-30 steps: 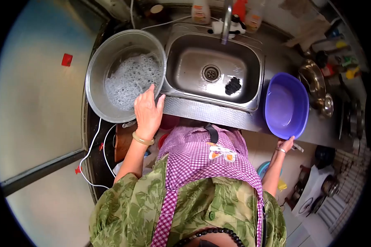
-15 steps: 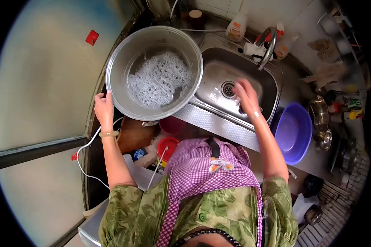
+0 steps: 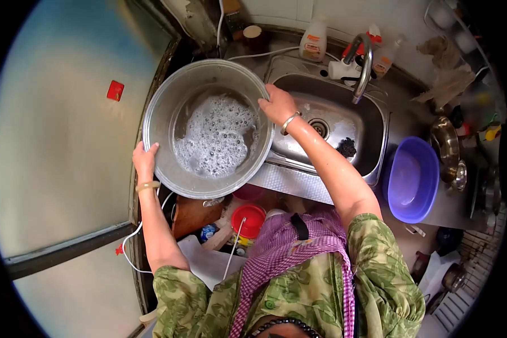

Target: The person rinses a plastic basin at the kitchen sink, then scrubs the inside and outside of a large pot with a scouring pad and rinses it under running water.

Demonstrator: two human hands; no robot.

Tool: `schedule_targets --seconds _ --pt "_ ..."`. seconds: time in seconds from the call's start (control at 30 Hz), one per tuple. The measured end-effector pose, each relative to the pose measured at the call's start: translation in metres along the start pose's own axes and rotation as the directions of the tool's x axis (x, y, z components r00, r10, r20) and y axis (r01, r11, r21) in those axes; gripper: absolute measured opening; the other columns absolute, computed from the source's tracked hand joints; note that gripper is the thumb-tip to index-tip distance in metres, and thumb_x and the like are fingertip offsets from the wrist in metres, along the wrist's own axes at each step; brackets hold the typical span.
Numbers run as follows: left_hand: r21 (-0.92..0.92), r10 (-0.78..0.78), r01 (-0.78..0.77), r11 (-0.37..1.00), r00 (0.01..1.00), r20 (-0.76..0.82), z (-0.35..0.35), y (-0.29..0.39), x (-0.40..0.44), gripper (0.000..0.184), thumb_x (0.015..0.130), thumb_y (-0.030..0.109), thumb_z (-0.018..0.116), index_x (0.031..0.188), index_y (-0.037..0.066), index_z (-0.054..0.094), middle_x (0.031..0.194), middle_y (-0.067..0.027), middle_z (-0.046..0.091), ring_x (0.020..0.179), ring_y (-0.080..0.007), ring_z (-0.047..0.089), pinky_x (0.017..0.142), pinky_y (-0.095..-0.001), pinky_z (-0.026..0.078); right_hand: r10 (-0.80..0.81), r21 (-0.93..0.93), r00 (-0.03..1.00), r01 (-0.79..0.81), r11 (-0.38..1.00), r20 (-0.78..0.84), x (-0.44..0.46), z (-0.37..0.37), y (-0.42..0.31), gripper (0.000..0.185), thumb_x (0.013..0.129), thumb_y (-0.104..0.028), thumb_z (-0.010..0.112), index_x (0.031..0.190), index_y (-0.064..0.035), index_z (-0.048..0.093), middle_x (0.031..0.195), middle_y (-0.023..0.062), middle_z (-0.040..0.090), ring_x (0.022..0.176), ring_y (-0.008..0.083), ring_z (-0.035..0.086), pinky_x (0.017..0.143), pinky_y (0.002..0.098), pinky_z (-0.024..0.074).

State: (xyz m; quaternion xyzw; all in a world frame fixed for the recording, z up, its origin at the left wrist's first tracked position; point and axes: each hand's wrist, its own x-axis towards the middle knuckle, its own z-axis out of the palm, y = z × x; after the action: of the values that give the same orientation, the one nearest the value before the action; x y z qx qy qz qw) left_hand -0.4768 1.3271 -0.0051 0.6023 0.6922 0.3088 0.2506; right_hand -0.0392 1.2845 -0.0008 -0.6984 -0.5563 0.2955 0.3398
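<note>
The left hand (image 3: 145, 160) holds the left rim of a large metal pot (image 3: 208, 72), the right hand (image 3: 279, 106) its far right rim. Sudsy water (image 3: 214, 132) lies inside. Right of the pot, a black scouring pad (image 3: 346, 147) sits in the steel sink (image 3: 346, 121); farther right is a purple basin (image 3: 414, 186).

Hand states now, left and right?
Left hand: holding the large round grey metal basin by its left rim.
Right hand: holding its upper right rim.
</note>
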Motion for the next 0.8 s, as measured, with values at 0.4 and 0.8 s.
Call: schedule_targets --seconds 0.4,0.8 --pt "-0.207 -0.063 0.057 0.977 0.998 -0.022 0.015 0.106 -0.068 0.016 0.080 0.000 0.066 0.095 -0.005 0.064 0.083 -0.0063 0.068 0.071 -0.0125 0.059 0.068 -0.0273 0.049 0.021 0.353 0.997 0.007 0.936 -0.074 -0.017 -0.073 0.045 0.025 0.081 -0.013 0.064 0.102 0.0002 0.064 0.084 0.0089 0.065 0.078 0.0158 0.059 0.074 0.0312 0.0476" --pt "-0.291 -0.041 0.059 0.955 0.997 0.067 0.146 0.149 -0.100 0.019 0.076 0.004 0.067 0.094 -0.002 0.067 0.077 -0.0052 0.068 0.070 -0.0111 0.060 0.067 -0.0266 0.048 0.049 0.066 0.965 -0.033 0.997 -0.256 -0.038 -0.171 0.134 0.023 0.083 -0.017 0.060 0.101 -0.0055 0.065 0.086 0.0155 0.066 0.081 0.0259 0.064 0.076 0.0336 0.0477"
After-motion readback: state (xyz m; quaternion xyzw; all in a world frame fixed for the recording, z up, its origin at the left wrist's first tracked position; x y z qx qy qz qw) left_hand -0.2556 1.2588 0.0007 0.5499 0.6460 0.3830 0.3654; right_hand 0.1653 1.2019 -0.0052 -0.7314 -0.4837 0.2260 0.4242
